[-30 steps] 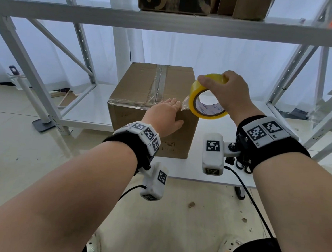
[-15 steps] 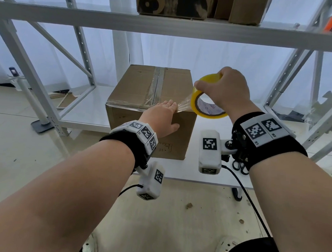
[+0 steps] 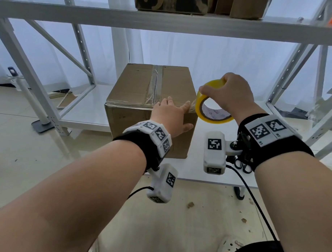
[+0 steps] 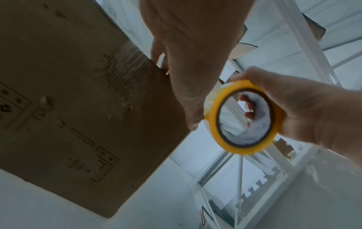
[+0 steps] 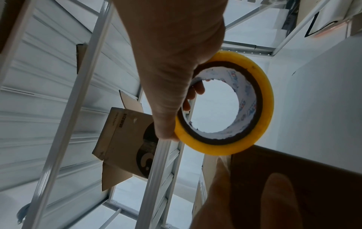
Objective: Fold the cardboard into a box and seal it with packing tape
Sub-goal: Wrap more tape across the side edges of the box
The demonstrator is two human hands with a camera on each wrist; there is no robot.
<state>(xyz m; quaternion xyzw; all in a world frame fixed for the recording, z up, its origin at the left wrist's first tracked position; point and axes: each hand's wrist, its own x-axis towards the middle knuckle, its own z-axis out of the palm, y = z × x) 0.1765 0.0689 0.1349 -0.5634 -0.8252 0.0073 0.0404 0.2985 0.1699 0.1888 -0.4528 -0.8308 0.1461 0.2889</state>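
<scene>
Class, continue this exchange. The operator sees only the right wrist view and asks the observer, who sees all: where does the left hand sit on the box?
Observer: The left hand lies on the cardboard box's near top edge, fingers straight.
Operator: Is the centre seam sealed?
Observer: Yes, a clear strip runs along it.
Operator: And the near edge?
Observer: Clear tape covers it from the left corner to the hand.

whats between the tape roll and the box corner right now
A short stretch of clear tape runs from the tape roll to the box edge, under the left hand; head view.
</scene>
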